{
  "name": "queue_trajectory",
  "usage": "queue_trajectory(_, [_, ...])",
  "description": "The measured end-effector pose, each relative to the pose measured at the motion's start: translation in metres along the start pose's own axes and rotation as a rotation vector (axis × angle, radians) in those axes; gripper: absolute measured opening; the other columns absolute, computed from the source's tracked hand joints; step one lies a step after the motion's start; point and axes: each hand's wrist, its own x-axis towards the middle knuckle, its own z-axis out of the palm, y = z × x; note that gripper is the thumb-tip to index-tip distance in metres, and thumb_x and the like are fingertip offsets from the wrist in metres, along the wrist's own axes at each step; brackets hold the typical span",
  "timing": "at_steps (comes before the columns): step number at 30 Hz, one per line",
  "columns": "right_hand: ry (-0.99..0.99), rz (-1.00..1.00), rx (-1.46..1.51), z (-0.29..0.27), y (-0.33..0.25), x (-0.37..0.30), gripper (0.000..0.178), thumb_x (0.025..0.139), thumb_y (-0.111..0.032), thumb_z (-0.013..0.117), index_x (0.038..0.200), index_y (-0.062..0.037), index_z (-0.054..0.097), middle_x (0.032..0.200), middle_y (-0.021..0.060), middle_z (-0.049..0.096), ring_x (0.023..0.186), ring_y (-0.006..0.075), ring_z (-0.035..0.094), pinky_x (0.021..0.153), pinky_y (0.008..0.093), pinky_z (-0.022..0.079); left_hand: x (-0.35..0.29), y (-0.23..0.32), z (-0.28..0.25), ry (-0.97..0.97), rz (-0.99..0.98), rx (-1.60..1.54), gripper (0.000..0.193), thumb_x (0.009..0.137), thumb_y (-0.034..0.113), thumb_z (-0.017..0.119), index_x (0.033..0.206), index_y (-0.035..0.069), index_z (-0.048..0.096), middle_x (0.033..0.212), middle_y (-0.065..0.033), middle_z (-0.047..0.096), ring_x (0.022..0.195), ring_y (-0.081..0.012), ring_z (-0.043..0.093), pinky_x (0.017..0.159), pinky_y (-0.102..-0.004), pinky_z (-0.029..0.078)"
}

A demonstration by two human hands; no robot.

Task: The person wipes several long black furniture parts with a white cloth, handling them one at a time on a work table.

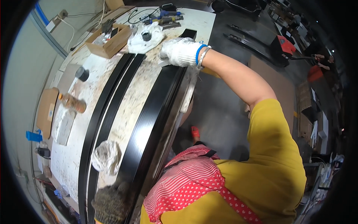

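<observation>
A long glossy black panel (149,115) lies along the near side of the worktable. At its far end my right hand (181,52), in a white knit glove with a blue cuff, is closed, fingers curled. A small pale flat edge (163,64) shows under those fingers; the rest of it is hidden. Close to me, my left hand (110,203) in a dark grey knit glove is at the panel's near end, its fingers blurred and hard to make out. Just beyond it, a crumpled white cloth (106,157) rests across narrow black strips (119,89).
On the whitish stained table (130,108) stand a bottle of amber liquid (72,103), a dark cup (82,74) and a wooden box (108,41). A white rag (145,39) and several tools (167,16) lie farther back. A red pallet truck (281,48) stands on the floor to the right.
</observation>
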Motion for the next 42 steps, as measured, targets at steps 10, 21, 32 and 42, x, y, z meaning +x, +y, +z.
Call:
queue_trajectory(10, [0.208,0.108,-0.042,0.018,0.214,0.04,0.035,0.091,-0.04,0.06,0.096,-0.0072,0.071,0.095,0.0154,0.069,0.095,0.034,0.066,0.082,0.0442,0.053,0.019,0.064,-0.04,-0.022,-0.493,-0.196,0.039,0.095,0.044,0.051,0.1,0.009,0.068,0.083,-0.0225,0.068,0.078,-0.0411,0.066,0.069,-0.0494,0.053])
queue_trajectory(21, [0.314,0.13,-0.158,0.025,0.246,0.031,0.022,0.089,-0.022,0.058,0.102,-0.0088,0.07,0.09,0.0148,0.069,0.09,0.0288,0.068,0.075,0.0398,0.055,0.057,0.067,-0.069,-0.128,-0.511,-0.293,0.039,0.082,0.036,0.064,0.109,0.009,0.072,0.095,-0.0201,0.069,0.089,-0.039,0.066,0.08,-0.0466,0.053])
queue_trajectory(32, [0.832,-0.347,0.198,0.058,0.209,0.01,0.038,0.085,-0.012,0.06,0.122,-0.007,0.062,0.127,0.0178,0.057,0.117,0.0358,0.054,0.1,0.0416,0.044,0.035,-0.01,-0.051,-0.03,-0.649,-0.497,0.035,0.094,0.028,0.061,0.124,0.01,0.064,0.113,-0.0137,0.069,0.107,-0.0284,0.065,0.092,-0.0357,0.051])
queue_trajectory(42, [0.839,-0.594,0.21,0.089,0.146,0.056,0.047,0.087,0.008,0.049,0.13,-0.0069,0.059,0.141,0.014,0.05,0.133,0.0332,0.044,0.112,0.0405,0.036,0.036,0.025,0.0,0.556,-0.646,-0.479,0.043,0.09,0.029,0.069,0.122,0.002,0.062,0.112,-0.018,0.068,0.104,-0.0295,0.066,0.095,-0.037,0.05])
